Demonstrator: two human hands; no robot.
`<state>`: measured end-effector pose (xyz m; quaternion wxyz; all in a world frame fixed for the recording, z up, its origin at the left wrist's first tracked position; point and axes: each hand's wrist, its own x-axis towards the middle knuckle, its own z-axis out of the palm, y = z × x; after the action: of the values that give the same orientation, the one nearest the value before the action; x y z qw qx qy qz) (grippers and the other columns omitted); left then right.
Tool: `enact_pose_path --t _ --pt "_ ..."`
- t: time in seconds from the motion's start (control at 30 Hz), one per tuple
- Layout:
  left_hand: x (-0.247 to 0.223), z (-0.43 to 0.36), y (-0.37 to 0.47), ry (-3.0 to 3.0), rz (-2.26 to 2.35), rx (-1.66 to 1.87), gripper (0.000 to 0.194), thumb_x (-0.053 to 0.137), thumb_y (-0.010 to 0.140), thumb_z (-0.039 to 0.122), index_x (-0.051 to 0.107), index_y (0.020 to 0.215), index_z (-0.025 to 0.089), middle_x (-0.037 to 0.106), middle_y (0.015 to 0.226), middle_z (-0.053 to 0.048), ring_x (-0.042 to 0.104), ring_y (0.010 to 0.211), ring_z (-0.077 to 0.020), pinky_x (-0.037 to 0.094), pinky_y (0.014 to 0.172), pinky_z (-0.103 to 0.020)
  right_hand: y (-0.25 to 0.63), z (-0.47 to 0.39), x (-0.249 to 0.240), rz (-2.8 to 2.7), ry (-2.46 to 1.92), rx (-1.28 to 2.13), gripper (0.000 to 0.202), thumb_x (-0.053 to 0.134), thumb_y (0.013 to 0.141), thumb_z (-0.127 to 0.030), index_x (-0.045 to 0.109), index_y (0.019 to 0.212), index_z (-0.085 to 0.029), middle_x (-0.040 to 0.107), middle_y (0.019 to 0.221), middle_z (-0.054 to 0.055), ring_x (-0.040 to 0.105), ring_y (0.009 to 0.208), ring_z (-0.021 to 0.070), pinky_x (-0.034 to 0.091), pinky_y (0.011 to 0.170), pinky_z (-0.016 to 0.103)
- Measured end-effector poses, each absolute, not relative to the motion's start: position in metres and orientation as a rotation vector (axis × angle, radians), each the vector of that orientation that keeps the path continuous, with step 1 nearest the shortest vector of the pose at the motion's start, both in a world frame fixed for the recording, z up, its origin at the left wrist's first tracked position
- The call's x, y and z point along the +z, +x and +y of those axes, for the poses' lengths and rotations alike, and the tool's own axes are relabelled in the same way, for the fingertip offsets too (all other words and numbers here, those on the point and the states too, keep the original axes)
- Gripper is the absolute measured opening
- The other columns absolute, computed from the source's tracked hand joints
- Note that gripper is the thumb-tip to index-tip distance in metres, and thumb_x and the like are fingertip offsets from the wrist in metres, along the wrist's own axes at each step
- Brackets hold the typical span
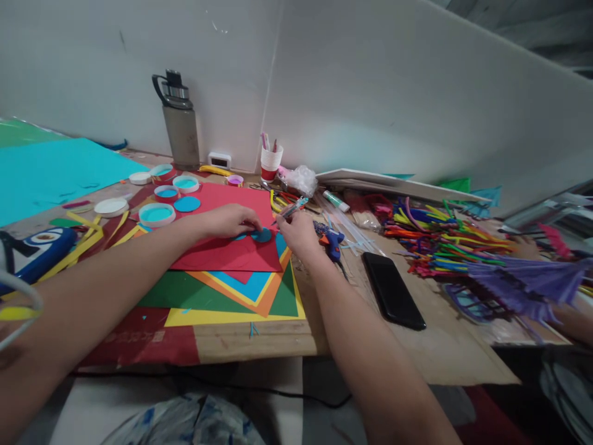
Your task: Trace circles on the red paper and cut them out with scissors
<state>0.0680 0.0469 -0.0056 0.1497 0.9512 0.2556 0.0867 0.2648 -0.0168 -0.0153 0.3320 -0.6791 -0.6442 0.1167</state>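
Left fingers (251, 220) touch the blue disc (262, 235) from above.

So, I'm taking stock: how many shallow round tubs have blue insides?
4 tubs: one farthest back, one in front of the water bottle, one frontmost, and one amid those. None seems hidden.

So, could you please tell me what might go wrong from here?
The blue disc by the left hand might shift, as the red paper lies on unevenly stacked sheets. The pen-like tool in the right hand could slip and mark the paper. That arm might also nudge the nearby glue gun.
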Motion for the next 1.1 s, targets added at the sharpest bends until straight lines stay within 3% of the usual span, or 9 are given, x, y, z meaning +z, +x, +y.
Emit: enact_pose_path --t 0.4,0.7,1.1 --pt "-0.012 0.062 0.073 2.758 0.533 0.21 0.028 0.054 0.084 0.012 0.075 0.101 0.021 0.073 0.105 -0.001 0.065 0.094 -0.0127 0.045 0.083 -0.018 0.269 -0.014 -0.018 -1.699 -1.763 0.266 0.028 0.049 0.085 -0.03 0.066 0.069 -0.015 0.066 0.062 0.007 0.06 0.059 0.0174 0.04 0.057 0.024" --pt "-0.01 0.058 0.074 2.741 0.555 0.255 0.022 0.068 0.08 0.027 0.074 0.1 0.018 0.072 0.103 -0.005 0.063 0.098 -0.0173 0.044 0.084 -0.023 0.269 -0.015 -0.017 -1.702 -1.758 0.272 0.027 0.049 0.085 -0.029 0.066 0.071 -0.014 0.068 0.066 0.008 0.061 0.061 0.0176 0.04 0.058 0.025" --pt "-0.01 0.055 0.078 2.827 0.548 0.238 0.02 0.063 0.083 0.029 0.073 0.098 0.02 0.072 0.102 -0.004 0.064 0.092 -0.017 0.044 0.081 -0.024 0.268 -0.017 -0.014 -1.725 -1.797 0.26 0.03 0.048 0.085 -0.031 0.069 0.072 -0.013 0.067 0.064 0.008 0.061 0.062 0.0183 0.042 0.061 0.026"
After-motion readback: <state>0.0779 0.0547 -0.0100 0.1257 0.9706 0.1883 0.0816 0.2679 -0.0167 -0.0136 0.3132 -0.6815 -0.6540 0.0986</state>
